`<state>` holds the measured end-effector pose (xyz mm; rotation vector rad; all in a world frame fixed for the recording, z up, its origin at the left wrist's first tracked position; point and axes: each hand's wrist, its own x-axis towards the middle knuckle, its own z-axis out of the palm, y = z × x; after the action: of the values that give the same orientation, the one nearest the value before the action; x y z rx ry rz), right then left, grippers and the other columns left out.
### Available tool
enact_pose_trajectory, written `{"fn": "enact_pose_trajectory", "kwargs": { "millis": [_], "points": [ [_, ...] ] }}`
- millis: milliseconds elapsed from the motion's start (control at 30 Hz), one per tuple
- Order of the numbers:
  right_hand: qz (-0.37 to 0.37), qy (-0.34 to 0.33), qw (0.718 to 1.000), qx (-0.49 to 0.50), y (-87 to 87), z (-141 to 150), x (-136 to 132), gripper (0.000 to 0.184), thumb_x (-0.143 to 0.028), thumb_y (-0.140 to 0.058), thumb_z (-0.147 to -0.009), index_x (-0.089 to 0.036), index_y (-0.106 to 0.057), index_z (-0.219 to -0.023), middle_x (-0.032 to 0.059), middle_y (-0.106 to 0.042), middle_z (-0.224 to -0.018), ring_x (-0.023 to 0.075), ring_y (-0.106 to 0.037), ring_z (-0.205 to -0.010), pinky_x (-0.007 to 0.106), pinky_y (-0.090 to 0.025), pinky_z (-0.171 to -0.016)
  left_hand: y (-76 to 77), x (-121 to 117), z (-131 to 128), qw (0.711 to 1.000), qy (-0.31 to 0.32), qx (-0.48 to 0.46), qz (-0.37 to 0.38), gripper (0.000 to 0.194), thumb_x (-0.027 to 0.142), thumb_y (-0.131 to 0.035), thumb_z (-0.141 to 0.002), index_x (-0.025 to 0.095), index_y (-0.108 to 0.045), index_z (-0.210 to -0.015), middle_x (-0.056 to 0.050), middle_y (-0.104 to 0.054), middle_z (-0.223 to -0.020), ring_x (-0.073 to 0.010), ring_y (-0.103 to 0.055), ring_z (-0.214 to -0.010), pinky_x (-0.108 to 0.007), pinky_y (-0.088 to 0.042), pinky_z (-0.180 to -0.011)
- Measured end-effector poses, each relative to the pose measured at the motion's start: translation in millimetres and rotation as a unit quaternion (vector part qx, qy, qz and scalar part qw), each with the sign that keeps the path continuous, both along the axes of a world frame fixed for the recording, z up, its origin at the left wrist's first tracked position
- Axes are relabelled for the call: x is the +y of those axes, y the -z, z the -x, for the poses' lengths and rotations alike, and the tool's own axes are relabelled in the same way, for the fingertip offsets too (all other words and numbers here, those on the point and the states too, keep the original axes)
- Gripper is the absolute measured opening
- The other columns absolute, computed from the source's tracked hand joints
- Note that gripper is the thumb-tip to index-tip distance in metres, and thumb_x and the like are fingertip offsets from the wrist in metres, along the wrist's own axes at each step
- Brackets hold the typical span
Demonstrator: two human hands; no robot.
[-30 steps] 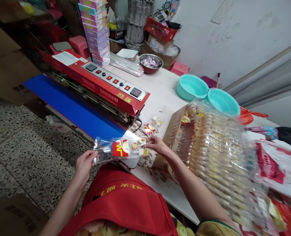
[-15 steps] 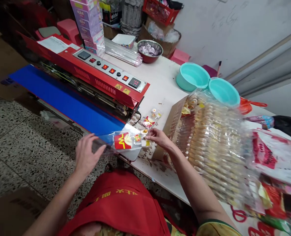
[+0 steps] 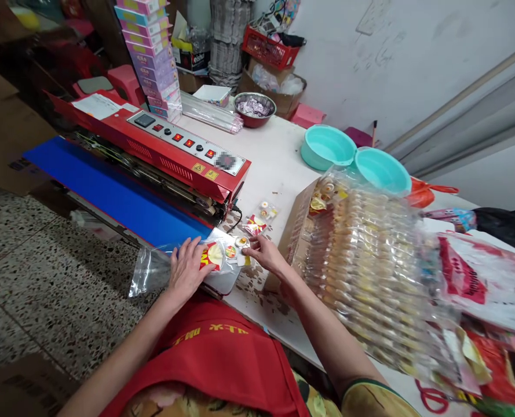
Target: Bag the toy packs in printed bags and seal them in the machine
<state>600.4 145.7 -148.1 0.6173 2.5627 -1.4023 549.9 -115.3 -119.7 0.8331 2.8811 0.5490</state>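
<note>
A clear plastic bag (image 3: 146, 271) lies across the near end of the blue conveyor belt (image 3: 122, 197) and a pale metal plate (image 3: 225, 282). Inside it are a red packet (image 3: 206, 256) with a yellow mark and small round food-like pieces (image 3: 230, 251). My left hand (image 3: 187, 267) rests flat on the bag, fingers stretched out over the red packet. At the bag's right end my right hand (image 3: 263, 253) pinches the plastic edge between thumb and fingers. Just beyond that hand, another small filled packet (image 3: 256, 225) lies on the table.
A red band sealer (image 3: 174, 156) stands along the belt's far side. Right of my hands is a cardboard box (image 3: 298, 223) packed with rows of filled clear bags (image 3: 370, 260). Two turquoise basins (image 3: 329, 147), a metal bowl (image 3: 255, 110) and stacked boxes (image 3: 153, 63) stand farther back.
My left hand has moved right, from the bag's left end onto the red packet. The bag's left end now hangs loose. My right hand keeps its pinch at the right end.
</note>
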Motion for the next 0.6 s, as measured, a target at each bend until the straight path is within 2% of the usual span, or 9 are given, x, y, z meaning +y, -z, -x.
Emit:
{"fn": "enact_pose_trajectory", "kwargs": {
  "millis": [133,233,300,400,467,600],
  "points": [
    [0.138,0.021,0.990,0.000,2.5,-4,2,0.049,-0.058,-0.071,-0.070,-0.016,-0.061,-0.095,0.0003,-0.061,-0.075,0.0130,-0.052,-0.066,0.024,-0.038,-0.057,1.1,-8,2,0.999,0.044,-0.018,0.012,0.057,0.051,-0.068,-0.074,0.025,-0.055,-0.123,-0.013,-0.041,-0.149,-0.0364,-0.031,-0.139,-0.067,-0.013,-0.111],
    [0.204,0.040,0.978,-0.010,-1.6,-6,2,0.053,-0.064,-0.066,-0.071,-0.016,-0.061,-0.094,0.0014,-0.060,-0.079,0.0125,-0.051,-0.067,0.023,-0.038,-0.056,5.0,-12,0,0.997,0.075,-0.004,0.016,0.065,0.049,-0.073,-0.069,0.023,-0.053,-0.125,-0.015,-0.037,-0.151,-0.0372,-0.029,-0.140,-0.068,-0.005,-0.111],
    [0.200,0.068,0.978,0.004,-4.4,-7,0,0.059,-0.063,-0.070,-0.067,-0.016,-0.060,-0.101,0.0045,-0.063,-0.091,0.0139,-0.053,-0.073,0.024,-0.041,-0.059,6.6,-13,-2,0.997,0.077,0.007,0.018,0.063,0.045,-0.073,-0.069,0.021,-0.053,-0.125,-0.016,-0.039,-0.149,-0.0364,-0.032,-0.138,-0.068,-0.005,-0.112],
    [0.134,0.082,0.986,0.058,-4.6,-3,-5,0.067,-0.053,-0.079,-0.059,-0.017,-0.058,-0.111,0.0079,-0.061,-0.109,0.0146,-0.054,-0.077,0.027,-0.045,-0.065,6.1,-13,-6,0.997,0.072,0.017,0.020,0.060,0.041,-0.072,-0.070,0.020,-0.052,-0.123,-0.017,-0.042,-0.146,-0.0356,-0.036,-0.135,-0.067,-0.006,-0.112],
    [0.096,0.062,0.991,0.075,-1.2,1,-8,0.060,-0.047,-0.079,-0.061,-0.017,-0.060,-0.109,0.0066,-0.062,-0.106,0.0135,-0.052,-0.073,0.027,-0.045,-0.065,4.8,-14,-8,0.997,0.074,0.019,0.020,0.059,0.040,-0.071,-0.070,0.020,-0.052,-0.123,-0.016,-0.044,-0.144,-0.0352,-0.038,-0.134,-0.067,-0.007,-0.113],
    [0.096,0.052,0.992,0.057,7.1,7,-10,0.052,-0.042,-0.078,-0.062,-0.016,-0.061,-0.104,0.0042,-0.063,-0.093,0.0124,-0.051,-0.065,0.027,-0.045,-0.061,3.9,-16,-10,0.998,0.065,0.017,0.017,0.058,0.038,-0.071,-0.069,0.021,-0.052,-0.121,-0.016,-0.045,-0.143,-0.0343,-0.041,-0.132,-0.067,-0.009,-0.113]
  ]
}}
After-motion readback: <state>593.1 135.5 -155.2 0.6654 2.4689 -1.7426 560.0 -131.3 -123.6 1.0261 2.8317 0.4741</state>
